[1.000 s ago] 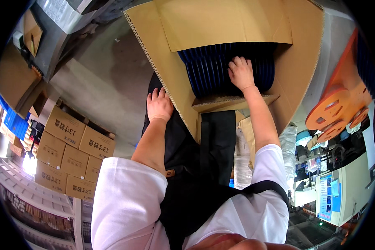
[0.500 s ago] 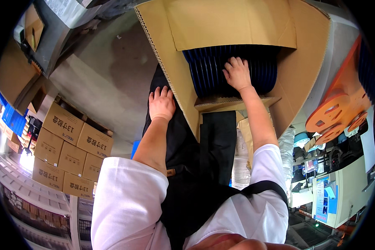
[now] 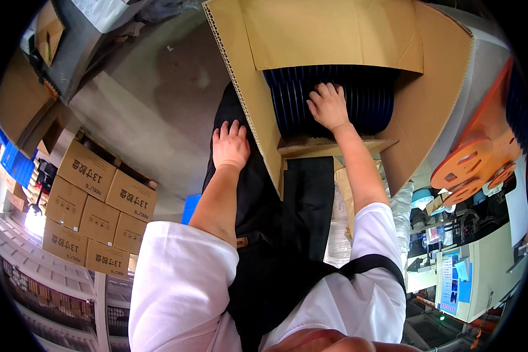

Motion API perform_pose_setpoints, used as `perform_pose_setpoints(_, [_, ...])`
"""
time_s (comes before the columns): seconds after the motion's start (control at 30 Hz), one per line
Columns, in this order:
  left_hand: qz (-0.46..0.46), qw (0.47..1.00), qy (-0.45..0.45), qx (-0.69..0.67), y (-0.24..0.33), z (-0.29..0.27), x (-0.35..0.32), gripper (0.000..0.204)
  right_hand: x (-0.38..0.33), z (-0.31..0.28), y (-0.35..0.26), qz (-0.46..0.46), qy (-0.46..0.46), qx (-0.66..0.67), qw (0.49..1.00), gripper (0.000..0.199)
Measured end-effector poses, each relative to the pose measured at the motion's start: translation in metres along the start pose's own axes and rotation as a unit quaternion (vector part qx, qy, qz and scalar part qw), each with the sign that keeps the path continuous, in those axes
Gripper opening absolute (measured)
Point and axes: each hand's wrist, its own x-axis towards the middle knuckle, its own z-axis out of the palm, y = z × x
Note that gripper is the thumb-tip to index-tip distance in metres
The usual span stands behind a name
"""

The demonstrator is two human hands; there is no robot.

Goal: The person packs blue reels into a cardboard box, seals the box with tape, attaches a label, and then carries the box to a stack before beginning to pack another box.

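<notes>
An open cardboard box (image 3: 434,100) stands in front of me with its flaps spread, holding a row of dark blue discs (image 3: 293,102) packed on edge. My right hand (image 3: 328,105) lies on top of the discs with fingers spread over their rims. My left hand (image 3: 230,145) rests flat against the box's left flap, on my black trouser leg, holding nothing. Whether my right hand grips a disc cannot be made out.
Stacked brown cartons (image 3: 94,205) stand at the left on the grey concrete floor (image 3: 158,105). Orange reels (image 3: 481,158) lie at the right, with a beige machine and screen (image 3: 469,276) below them. Blue crates (image 3: 17,167) sit at far left.
The view has shifted so the box sits more to the right. My right hand has slid slightly left along the discs; my left hand stays at the flap.
</notes>
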Motion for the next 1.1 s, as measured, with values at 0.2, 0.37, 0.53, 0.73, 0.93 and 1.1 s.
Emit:
perform_pose_setpoints(0.2, [0.001, 1.0, 0.001, -0.007, 0.001, 0.0, 0.0, 0.032, 0.003, 0.006, -0.007, -0.026, -0.005, -0.018, 0.999, 0.014])
perform_pose_setpoints(0.37, [0.003, 1.0, 0.007, -0.009, 0.001, 0.001, 0.0, 0.032, 0.004, 0.012, -0.008, -0.072, -0.018, -0.002, 0.997, 0.019])
perform_pose_setpoints(0.53, [0.002, 1.0, -0.002, -0.012, 0.001, -0.001, -0.001, 0.032, 0.01, 0.007, -0.018, -0.039, -0.009, 0.029, 0.999, 0.018])
perform_pose_setpoints(0.73, [-0.002, 1.0, -0.017, -0.01, 0.001, -0.001, 0.0, 0.033, 0.013, 0.014, -0.026, -0.044, -0.005, 0.028, 0.999, 0.018])
perform_pose_setpoints(0.93, [0.0, 1.0, -0.023, -0.009, 0.001, -0.002, 0.0, 0.034, 0.014, 0.025, -0.028, -0.091, 0.004, 0.043, 0.995, 0.022])
perform_pose_setpoints(1.1, [-0.001, 1.0, -0.013, -0.013, 0.0, -0.002, -0.001, 0.033, 0.018, 0.024, -0.035, -0.061, 0.005, 0.058, 0.996, 0.017])
